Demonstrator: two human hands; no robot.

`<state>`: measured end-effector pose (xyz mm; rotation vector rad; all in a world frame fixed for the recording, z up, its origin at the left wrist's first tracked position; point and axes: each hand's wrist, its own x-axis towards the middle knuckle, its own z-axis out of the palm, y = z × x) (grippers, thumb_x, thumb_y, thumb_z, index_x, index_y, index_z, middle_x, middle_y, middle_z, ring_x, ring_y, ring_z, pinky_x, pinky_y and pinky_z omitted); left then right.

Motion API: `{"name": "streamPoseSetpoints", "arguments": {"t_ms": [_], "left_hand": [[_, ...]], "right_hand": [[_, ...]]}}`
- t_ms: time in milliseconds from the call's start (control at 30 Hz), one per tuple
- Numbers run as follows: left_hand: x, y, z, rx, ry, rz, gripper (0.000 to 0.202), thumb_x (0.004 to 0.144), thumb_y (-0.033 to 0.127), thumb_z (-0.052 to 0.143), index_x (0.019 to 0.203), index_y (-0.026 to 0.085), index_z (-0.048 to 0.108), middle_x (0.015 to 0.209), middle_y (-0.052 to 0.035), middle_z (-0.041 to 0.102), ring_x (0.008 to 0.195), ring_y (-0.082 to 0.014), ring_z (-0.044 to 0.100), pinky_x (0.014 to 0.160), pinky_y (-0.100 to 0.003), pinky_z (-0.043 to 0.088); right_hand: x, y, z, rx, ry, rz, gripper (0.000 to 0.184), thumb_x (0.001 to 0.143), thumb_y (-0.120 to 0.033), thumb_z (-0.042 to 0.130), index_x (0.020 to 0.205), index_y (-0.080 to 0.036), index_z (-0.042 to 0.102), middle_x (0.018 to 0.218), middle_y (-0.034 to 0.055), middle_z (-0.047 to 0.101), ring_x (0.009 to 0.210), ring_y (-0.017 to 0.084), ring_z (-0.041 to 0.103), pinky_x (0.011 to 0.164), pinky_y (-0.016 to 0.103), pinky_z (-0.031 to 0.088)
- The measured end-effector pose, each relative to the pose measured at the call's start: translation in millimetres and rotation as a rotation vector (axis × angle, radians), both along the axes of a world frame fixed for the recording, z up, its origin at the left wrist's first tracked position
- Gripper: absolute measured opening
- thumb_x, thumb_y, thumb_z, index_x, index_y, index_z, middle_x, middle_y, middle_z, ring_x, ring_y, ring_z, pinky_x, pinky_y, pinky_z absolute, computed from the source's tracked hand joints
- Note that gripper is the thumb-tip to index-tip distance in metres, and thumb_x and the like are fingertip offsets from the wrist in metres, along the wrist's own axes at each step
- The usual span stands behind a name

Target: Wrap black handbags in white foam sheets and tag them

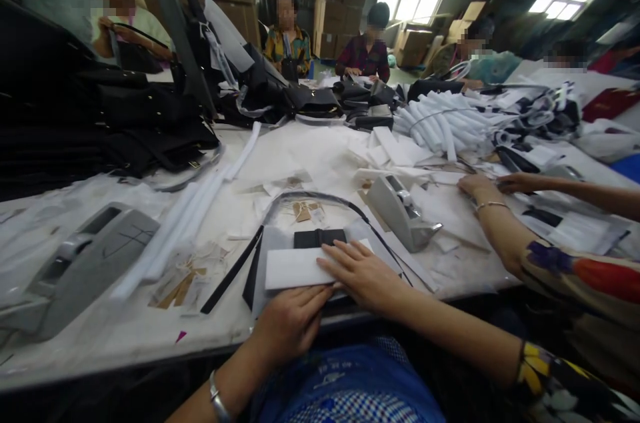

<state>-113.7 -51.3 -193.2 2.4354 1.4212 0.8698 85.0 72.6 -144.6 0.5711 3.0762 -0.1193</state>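
Note:
A white rectangular foam sheet point(290, 268) lies over a black handbag point(320, 237) in translucent wrapping, close to the table's front edge. My right hand point(367, 273) rests flat on the sheet's right part, fingers stretched and slightly apart. Along the near edge of the sheet lies my left hand point(290, 316), its fingers extended to the right and meeting my right hand; its thumb is not clear. The bag's handle point(320, 195), partly in clear wrap, arches away from me. A black strap point(233, 269) sticks out at the left.
Grey tape dispensers stand left point(95, 263) and right point(403, 213). White foam tubes point(185, 229), paper tags point(177, 286) and loose sheets litter the table point(280, 149). Black bags point(125, 103) pile up left. A co-worker's arm point(487, 216) reaches in from the right; several people work beyond.

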Motion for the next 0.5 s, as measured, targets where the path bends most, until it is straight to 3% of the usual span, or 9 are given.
{"name": "streamPoseSetpoints", "arguments": {"t_ms": [200,367,500], "left_hand": [[0.4,-0.8,2.5,-0.027,0.035,0.031,0.055,0.087,0.007,0.049,0.141,0.019,0.05,0.129,-0.0075,0.066,0.112,-0.0211,0.066,0.095,-0.036,0.057],[-0.2,-4.6,-4.6,-0.005,0.069,0.049,0.054,0.089,0.01,0.049,0.142,0.02,0.05,0.125,-0.0076,0.069,0.101,-0.0209,0.071,0.087,-0.033,0.06],[-2.7,-10.0,1.8,0.194,0.074,0.013,0.05,0.089,0.009,0.05,0.139,0.016,0.053,0.121,-0.009,0.07,0.105,-0.0196,0.069,0.091,-0.03,0.058]], "right_hand": [[4.6,2.5,11.3,-0.051,0.005,0.036,0.049,0.1,-0.028,0.046,0.149,-0.03,0.043,0.156,0.0106,0.039,0.134,0.035,0.042,0.105,0.054,0.041],[9.0,4.2,9.7,-0.148,0.055,0.064,0.047,0.102,-0.033,0.044,0.149,-0.029,0.044,0.155,0.0062,0.041,0.143,0.031,0.032,0.115,0.054,0.03],[13.1,2.6,5.1,-0.228,0.114,0.036,0.051,0.101,-0.045,0.044,0.149,-0.028,0.044,0.154,0.0039,0.043,0.147,0.033,0.024,0.118,0.054,0.025]]}}
